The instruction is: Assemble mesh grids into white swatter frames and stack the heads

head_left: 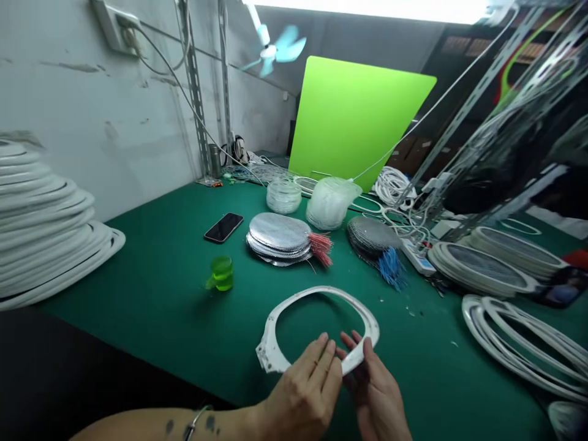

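Fingers (324, 355) of left hand (303, 386) and right hand (375, 392) clenched on a white ring (316, 293) — green cup (222, 273), phone (224, 227) beyond

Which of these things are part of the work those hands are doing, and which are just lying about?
Probably part of the work:
left hand
right hand
white ring held in both hands
stack of white rings
silver discs with red wires

Probably just lying about:
phone
green cup
power strip
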{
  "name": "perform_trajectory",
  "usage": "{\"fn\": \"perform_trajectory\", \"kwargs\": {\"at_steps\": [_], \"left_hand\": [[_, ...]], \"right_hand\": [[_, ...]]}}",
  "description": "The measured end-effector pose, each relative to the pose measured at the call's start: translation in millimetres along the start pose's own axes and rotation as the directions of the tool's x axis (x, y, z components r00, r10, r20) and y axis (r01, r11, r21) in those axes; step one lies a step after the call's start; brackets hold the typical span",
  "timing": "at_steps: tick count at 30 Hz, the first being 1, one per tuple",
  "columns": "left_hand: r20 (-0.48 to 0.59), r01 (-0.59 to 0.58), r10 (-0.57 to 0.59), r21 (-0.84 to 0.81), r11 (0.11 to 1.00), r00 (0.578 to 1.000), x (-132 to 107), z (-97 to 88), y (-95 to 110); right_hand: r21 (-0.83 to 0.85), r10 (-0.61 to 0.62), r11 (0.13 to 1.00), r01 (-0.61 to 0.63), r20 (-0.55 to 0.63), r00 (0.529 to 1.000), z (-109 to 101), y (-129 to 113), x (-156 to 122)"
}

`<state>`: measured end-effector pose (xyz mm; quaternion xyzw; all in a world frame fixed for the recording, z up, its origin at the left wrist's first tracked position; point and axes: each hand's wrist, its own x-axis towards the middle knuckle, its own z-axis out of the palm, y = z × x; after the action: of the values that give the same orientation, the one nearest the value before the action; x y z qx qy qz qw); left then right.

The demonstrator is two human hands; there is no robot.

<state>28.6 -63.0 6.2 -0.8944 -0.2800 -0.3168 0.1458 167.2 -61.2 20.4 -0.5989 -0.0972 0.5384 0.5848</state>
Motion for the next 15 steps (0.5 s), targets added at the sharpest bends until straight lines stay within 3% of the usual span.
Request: {"fn": "perform_trajectory", "kwargs": {"at_steps": [2, 7, 10, 13, 15], "left_hand": [[0.000, -0.012, 0.012, -0.028, 1.000, 1.000, -1.7, -3.2, 4.4], [-0.069, 0.067, -0.068, -0.012, 0.998, 0.995, 6.5, -39.6, -5.9], [0.049, 0.217, -0.222, 0.093, 0.972, 0.974, -1.1, -19.1, -5.2], [0.220, 0.412, -0.439, 0.157, 0.898, 0.871, -13.5, 19.4, -0.9], [0.307, 0.504, -0.514, 0.117, 0.856, 0.801, -17.6, 30.9, -4.8]], "right_hand": [[-0.026, 0.011, 1.000, -0.012, -0.036, 0.999, -26.8, 3.0, 10.3], [-0.270, -0.148, 0.954, 0.127, -0.058, 0.987, -76.8, -16.8, 45.1], [-0.430, -0.201, 0.888, 0.165, -0.040, 0.979, -93.2, -32.0, 71.9], [-0.581, -0.264, 0.790, 0.196, -0.035, 0.964, -105.1, -37.6, 90.0], [-0.708, -0.275, 0.680, 0.189, -0.007, 0.961, -113.7, -35.5, 92.5]]}}
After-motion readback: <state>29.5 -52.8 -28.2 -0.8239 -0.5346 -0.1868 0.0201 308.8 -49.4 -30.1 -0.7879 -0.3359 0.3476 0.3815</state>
